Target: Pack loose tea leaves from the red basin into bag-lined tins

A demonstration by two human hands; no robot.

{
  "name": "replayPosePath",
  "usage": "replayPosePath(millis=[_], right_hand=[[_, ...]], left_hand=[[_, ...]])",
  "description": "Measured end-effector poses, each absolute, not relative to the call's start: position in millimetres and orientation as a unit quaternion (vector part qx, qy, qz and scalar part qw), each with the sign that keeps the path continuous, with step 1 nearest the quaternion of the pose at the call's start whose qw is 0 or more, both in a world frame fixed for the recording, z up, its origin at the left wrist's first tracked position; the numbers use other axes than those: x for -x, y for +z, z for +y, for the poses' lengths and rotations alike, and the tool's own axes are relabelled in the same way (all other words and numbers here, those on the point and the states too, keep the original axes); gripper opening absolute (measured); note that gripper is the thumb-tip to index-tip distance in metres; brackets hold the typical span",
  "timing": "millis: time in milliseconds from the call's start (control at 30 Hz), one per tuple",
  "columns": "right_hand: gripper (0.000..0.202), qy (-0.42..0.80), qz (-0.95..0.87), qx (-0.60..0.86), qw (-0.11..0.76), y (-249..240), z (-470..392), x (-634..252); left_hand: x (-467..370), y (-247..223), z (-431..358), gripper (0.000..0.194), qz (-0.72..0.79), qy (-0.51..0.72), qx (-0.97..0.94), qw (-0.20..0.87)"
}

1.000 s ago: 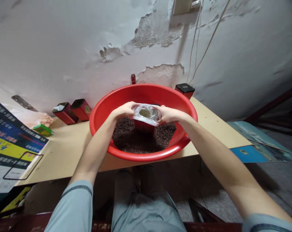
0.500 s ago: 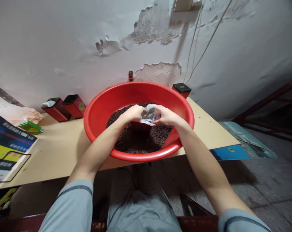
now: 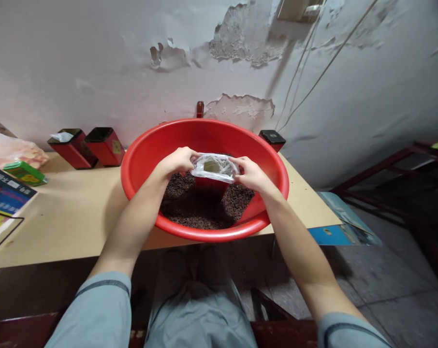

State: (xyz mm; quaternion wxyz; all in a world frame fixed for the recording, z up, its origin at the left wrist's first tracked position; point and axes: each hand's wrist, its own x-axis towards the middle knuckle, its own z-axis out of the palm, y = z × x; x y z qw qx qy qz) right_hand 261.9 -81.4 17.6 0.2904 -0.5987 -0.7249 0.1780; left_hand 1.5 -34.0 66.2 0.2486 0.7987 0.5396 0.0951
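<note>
A large red basin (image 3: 142, 140) on the table holds dark brown granules (image 3: 208, 220), perhaps loose tea. Standing in them is a red tin (image 3: 211, 187) with a clear plastic bag (image 3: 219, 164) lining it, the bag's mouth spread over the tin's rim. My left hand (image 3: 179, 160) pinches the bag at its left edge, thumb and fingers closed. On the opposite edge, my right hand (image 3: 252, 173) grips the plastic in the same way. The bag's mouth is stretched open between both hands; how full the tin is cannot be made out.
Two open red tins (image 3: 106, 149) stand left of the basin, one with plastic sticking out. A dark-topped tin (image 3: 273, 137) is at the back right. A green box (image 3: 25, 171) and a printed carton (image 3: 5, 198) lie at far left on the wooden table (image 3: 74, 212).
My hands have moved apart, drawing the crumpled bag mouth into a wide rectangle over the tin. The camera view has shifted slightly.
</note>
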Motion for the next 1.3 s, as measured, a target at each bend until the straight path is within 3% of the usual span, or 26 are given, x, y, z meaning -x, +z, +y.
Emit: replayPosePath(millis=[167, 367, 500, 667, 767, 867, 1100, 1300], right_hand=[[0.084, 0.173, -0.719, 0.624, 0.250, 10, -74, -254], [0.078, 0.197, -0.696, 0.617, 0.312, 5, -76, -239], [0.089, 0.291, -0.633, 0.632, 0.339, 6, -78, -239], [0.059, 0.451, -0.532, 0.607, 0.380, 3, -71, -249], [0.033, 0.337, -0.552, 0.623, 0.440, 2, -67, -253], [0.012, 0.181, -0.610, 0.629, 0.447, 1, -65, -254], [0.012, 0.117, -0.628, 0.614, 0.464, -5, -53, -250], [0.008, 0.326, -0.483, 0.697, 0.419, -10, -46, -246]], left_hand=[[-14, 60, -41, 0.079, 0.540, 0.140, -0.778, 0.291], [-13, 51, -30, 0.076, 0.539, 0.154, -0.735, 0.381], [-7, 39, -26, 0.087, 0.506, 0.125, -0.709, 0.475], [-7, 29, -29, 0.093, 0.492, 0.134, -0.702, 0.498], [-10, 32, -31, 0.087, 0.494, 0.135, -0.730, 0.453], [-13, 36, -34, 0.079, 0.490, 0.129, -0.746, 0.433], [-13, 37, -35, 0.080, 0.496, 0.120, -0.757, 0.408], [-16, 24, -26, 0.080, 0.512, 0.134, -0.701, 0.478]])
